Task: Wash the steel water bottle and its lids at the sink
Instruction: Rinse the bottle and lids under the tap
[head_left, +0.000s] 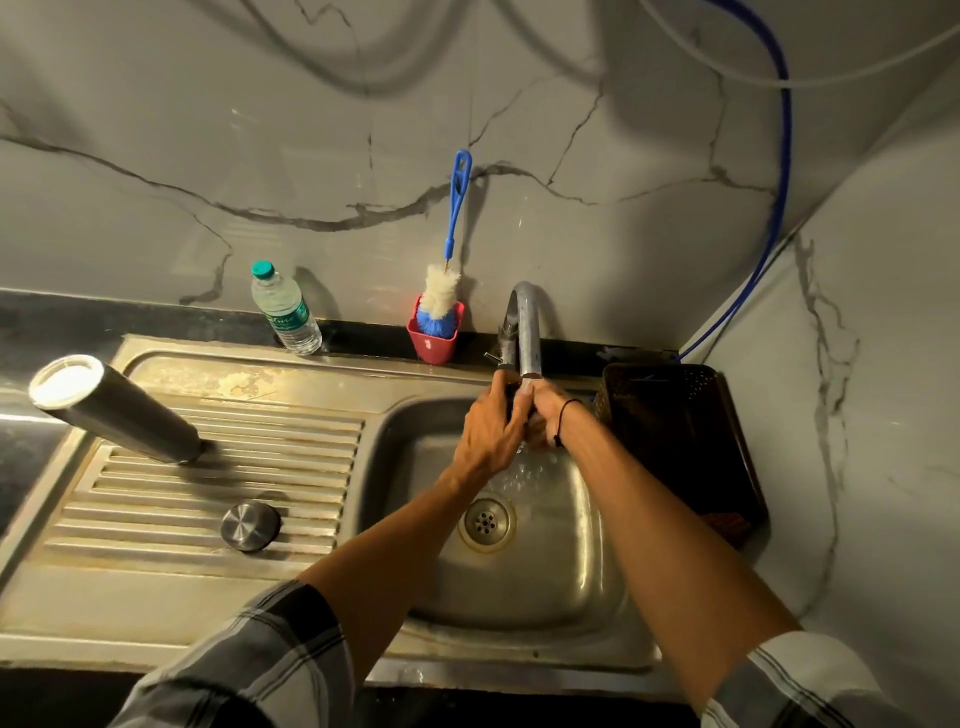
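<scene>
Both hands meet under the tap (524, 332) over the sink (597, 561), left hand (488, 431) and right hand (545, 415) curled together round a small dark thing (511, 402), likely a lid, mostly hidden. Steel bottle (117, 410) stands mouth-down on the drainboard (156, 551) at about 9 o'clock from the hands, well apart, long axis upright, left hand nearer. Round steel lid (251, 526) sits at 8 o'clock; bottle brush (441, 296) in red cup (434, 340) and plastic bottle (285, 312) at 11, dark basket (685, 441) at 3; nothing blocks the reach left.

left grip (491, 428): fingers curled | right grip (543, 415): curled, touching left | arms outstretched
</scene>
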